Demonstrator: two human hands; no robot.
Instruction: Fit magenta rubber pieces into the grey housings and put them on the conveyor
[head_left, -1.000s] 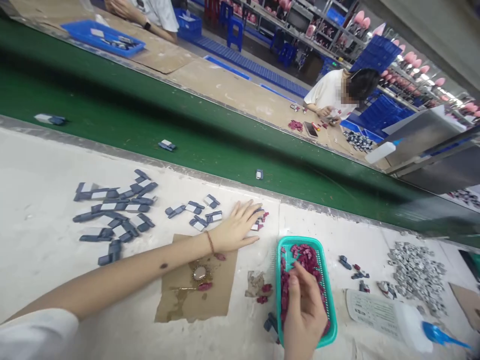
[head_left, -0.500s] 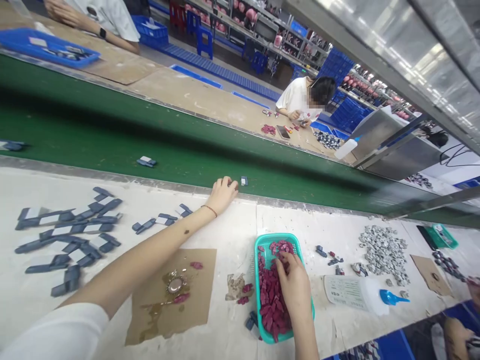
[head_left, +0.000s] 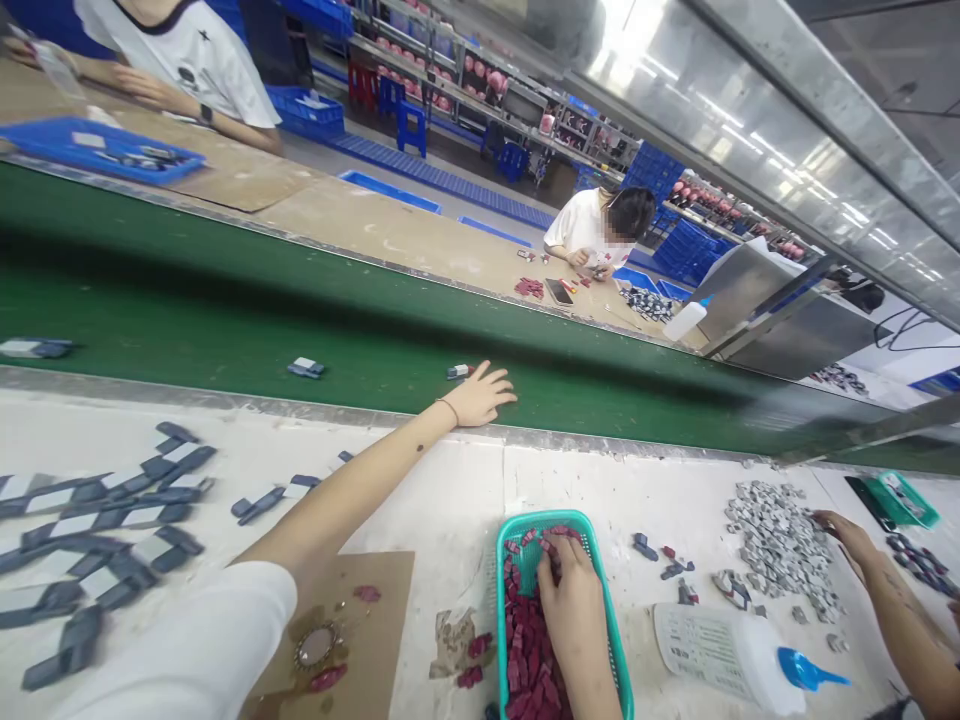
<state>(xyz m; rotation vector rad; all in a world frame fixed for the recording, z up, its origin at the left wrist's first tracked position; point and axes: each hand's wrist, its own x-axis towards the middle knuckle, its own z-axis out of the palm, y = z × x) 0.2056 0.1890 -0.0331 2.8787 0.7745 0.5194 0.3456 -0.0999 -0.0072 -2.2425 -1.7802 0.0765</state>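
My left hand [head_left: 484, 395] reaches over the green belt [head_left: 375, 375] with its fingers spread and nothing in them. Just behind its fingers lies a small blue-and-white part with a red bit [head_left: 459, 371]. My right hand [head_left: 571, 590] is in the teal basket [head_left: 504, 560] of dark red pieces [head_left: 529, 640], its fingers bent down among them; whether they hold a piece is hidden. Many blue-grey parts with white blocks [head_left: 97, 520] lie on the table at the left. Below my left arm is brown cardboard [head_left: 375, 640] with a round metal cap [head_left: 316, 645] and red pieces.
Right of the basket lies a white bottle with a blue nozzle [head_left: 720, 650], near a pile of grey pieces [head_left: 780, 545]. Another person's hand [head_left: 844, 535] touches that pile. Two people sit across the belt. A metal frame [head_left: 765, 310] slants at the right.
My left hand has moved further over the belt and spread its fingers. My right hand stays in the basket. Another person's hand has come to the grey pile. The view has shifted.
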